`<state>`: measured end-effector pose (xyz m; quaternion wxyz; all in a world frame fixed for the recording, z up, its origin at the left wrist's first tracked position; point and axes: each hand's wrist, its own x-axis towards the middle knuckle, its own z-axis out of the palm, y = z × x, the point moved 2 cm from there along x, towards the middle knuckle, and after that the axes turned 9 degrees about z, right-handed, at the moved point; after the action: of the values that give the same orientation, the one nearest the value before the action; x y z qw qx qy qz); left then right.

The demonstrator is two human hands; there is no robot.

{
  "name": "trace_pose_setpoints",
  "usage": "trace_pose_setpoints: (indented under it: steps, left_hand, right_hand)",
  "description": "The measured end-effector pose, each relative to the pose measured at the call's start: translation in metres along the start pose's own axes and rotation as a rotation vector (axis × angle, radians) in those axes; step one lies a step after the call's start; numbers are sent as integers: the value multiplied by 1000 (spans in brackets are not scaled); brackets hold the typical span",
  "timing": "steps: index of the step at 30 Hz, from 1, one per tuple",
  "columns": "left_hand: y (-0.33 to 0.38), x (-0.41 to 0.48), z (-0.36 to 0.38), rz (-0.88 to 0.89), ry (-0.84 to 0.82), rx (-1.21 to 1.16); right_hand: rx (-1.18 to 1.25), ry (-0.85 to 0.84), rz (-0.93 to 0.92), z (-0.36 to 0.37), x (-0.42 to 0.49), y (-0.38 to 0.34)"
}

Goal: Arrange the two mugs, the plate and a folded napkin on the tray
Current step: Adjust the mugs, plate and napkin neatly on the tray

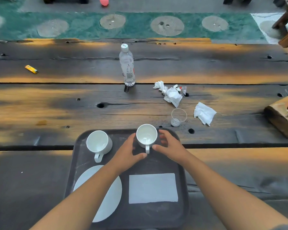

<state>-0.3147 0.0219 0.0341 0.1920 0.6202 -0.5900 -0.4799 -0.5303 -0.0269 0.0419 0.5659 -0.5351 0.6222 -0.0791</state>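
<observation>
A dark tray [184, 171] lies on the wooden table in front of me. Two white mugs stand at its far end: the left mug [98, 143] stands alone with its handle towards me, and the right mug [146, 136] sits between my hands. My left hand [128, 153] curls round its left side, thumb at the handle. My right hand [170, 146] curves round its right side, thumb by the base. A white plate [110, 196] lies at the near left of the tray, partly under my left forearm. A folded white napkin [153, 188] lies flat at the near right.
Beyond the tray are a clear plastic cup [178, 117], crumpled tissues [171, 95], another tissue [204, 113] and an upright water bottle [127, 67]. A yellow lighter [31, 69] lies far left. A wooden block [281, 117] sits at the right edge.
</observation>
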Motion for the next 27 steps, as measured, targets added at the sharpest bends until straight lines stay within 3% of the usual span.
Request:
trace_pose_setpoints:
  steps: [6,27]
  left_hand:
    - [-5,10,3,-7,-52,-93]
    - [-6,22,5,23,-35,-262]
  right_hand:
    - [111,-75,-23,8,10,-5]
    - [194,-75,-47,22,27,0]
